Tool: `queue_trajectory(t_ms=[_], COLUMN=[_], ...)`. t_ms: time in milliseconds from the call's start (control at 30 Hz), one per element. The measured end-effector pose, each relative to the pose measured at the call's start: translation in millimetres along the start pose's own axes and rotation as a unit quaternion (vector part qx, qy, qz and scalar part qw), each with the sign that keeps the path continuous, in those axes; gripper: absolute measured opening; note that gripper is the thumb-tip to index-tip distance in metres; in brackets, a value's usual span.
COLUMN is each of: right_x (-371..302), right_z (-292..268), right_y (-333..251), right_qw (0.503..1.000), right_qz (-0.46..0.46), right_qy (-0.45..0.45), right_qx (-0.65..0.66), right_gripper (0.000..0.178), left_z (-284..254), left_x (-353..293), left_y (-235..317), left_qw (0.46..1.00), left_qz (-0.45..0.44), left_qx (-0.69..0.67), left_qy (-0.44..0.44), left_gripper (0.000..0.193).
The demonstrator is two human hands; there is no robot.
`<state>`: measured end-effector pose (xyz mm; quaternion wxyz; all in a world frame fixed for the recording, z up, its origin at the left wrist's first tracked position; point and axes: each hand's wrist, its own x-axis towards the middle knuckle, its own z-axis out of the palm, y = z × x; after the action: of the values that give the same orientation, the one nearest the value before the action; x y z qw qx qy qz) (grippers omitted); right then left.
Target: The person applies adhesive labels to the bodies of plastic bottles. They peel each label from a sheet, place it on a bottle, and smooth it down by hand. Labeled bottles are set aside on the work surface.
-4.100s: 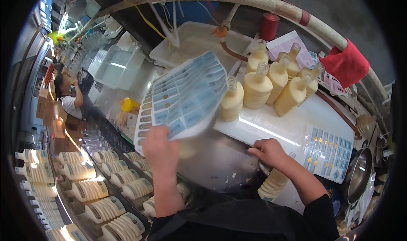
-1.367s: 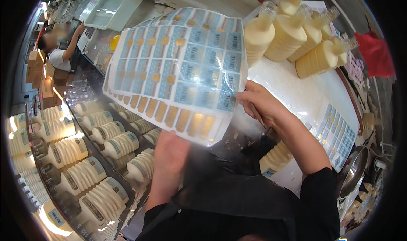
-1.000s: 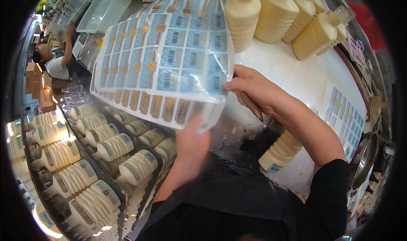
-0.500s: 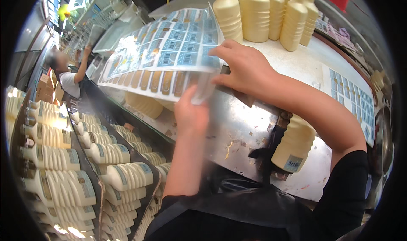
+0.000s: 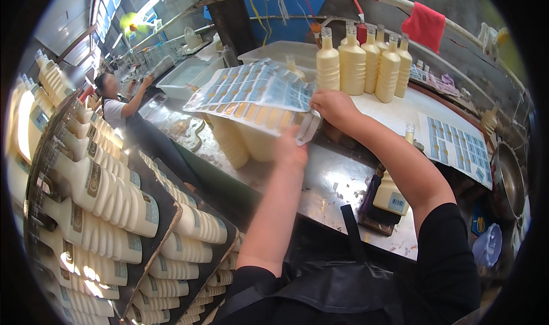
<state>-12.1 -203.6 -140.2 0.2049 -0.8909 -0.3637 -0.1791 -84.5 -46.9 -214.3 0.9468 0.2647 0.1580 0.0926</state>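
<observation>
Left hand: the left hand is raised at the near edge of the label sheet, closed on that edge as far as can be seen; its fingers lie behind the sheet and are hidden
Right hand: the right hand is curled shut on the sheet's right edge, knuckles up; what the fingertips pinch is hard to make out
Label sheet: a clear backing sheet held up flat between both hands over the bench, with rows of small blue and white rectangular stickers; the near rows look peeled, so yellow bottles show through
Hidden bottles: cream-yellow bottles stand under the sheet, tops covered by it
Bench: a steel bench with scraps on it, its right end cut off by the dark rim of the view
Standing bottles: a cluster of tall cream-yellow bottles stands just beyond the right hand, on a white board
Second sheet: another sheet of blue stickers lies flat to the right, well apart from the hands
Labelled bottle: one bottle with a white label stands below the right forearm, partly hidden by it
Rack: rows of bottles lying on their sides fill the left, with pale labels too small to tell
Red cloth: a red cloth hangs on a far rail
Other person: a person works at the far left, blurred
</observation>
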Motion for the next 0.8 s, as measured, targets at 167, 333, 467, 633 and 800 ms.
queue_trajectory(t_ms=[167,333,467,633,800], right_x=[4,-16,-22,-17,13], right_z=[-1,-1,3,9,14], right_y=[-4,-7,-6,1,11], right_qw=[0.998,0.995,0.994,0.993,0.996], right_qz=[-0.053,-0.076,-0.088,-0.079,-0.049], right_qy=[-0.032,-0.040,-0.027,-0.007,0.042], right_qx=[0.005,0.044,0.052,0.087,0.053], right_gripper=[0.020,0.023,0.021,0.013,0.010], left_z=[-3,-7,-6,-7,-12], left_x=[-15,-18,-23,-23,-23], left_y=[6,5,9,5,9], left_qw=[0.999,1.000,0.999,1.000,0.999], left_qz=[-0.004,-0.019,-0.016,-0.005,0.004], left_qx=[0.032,-0.016,-0.019,-0.004,-0.002], left_qy=[0.017,0.013,0.032,0.030,0.034], left_gripper=[0.031,0.031,0.030,0.033,0.042])
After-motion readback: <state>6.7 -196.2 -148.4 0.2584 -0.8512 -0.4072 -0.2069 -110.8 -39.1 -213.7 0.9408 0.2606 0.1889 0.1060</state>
